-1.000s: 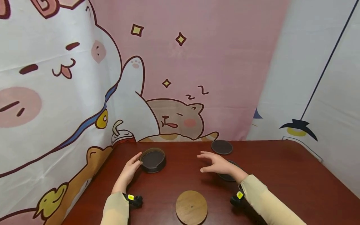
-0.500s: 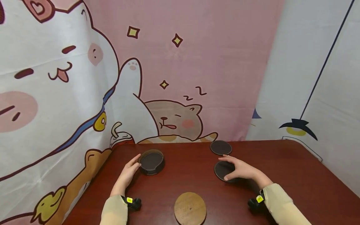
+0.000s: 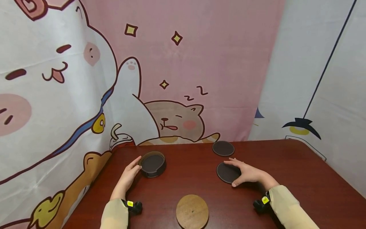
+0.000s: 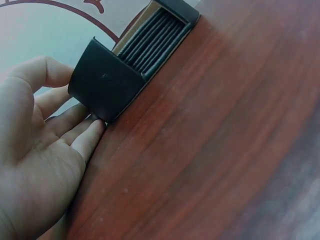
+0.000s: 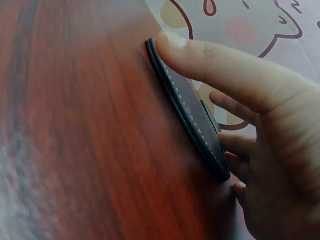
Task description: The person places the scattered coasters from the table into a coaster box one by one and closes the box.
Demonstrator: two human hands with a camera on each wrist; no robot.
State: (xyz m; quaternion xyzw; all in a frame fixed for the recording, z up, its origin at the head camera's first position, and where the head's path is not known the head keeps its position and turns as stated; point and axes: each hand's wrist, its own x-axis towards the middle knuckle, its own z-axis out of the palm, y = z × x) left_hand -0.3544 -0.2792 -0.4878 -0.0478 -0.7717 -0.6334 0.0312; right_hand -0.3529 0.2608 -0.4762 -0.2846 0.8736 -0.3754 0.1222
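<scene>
Securing the nearer dark coaster point(image 3: 226, 173) appeared to be the step in hand. It lay on the bench point(image 3: 300, 178), right of the middle, set in from the far edge; pale stitching showed along its rim in the right wrist view.

Right hand point(image 3: 251, 174): thumb and fingers apart, spanning the coaster, thumb at its near rim, fingers toward the far side. Could not tell whether they had closed into a pinch; part of the coaster was hidden behind the hand.

Left hand point(image 3: 128, 176): fingers apart, tips touching the outer wall of the round holder point(image 4: 102, 82), which stood upright near the bench's left edge, toward the far-left corner. A stack of dark layers showed through the gap in its side.

Also noted: the farther coaster point(image 3: 223, 149), flat just inside the bench's far edge, and a round wooden disc point(image 3: 192, 211) toward the near side, that edge itself out of view.

Judgement: the next move called for a firm two-sided hold on the thin rim, a level lift, and a steady left hand at the holder if the coaster was meant for the stack. A thin edge could have slipped.
</scene>
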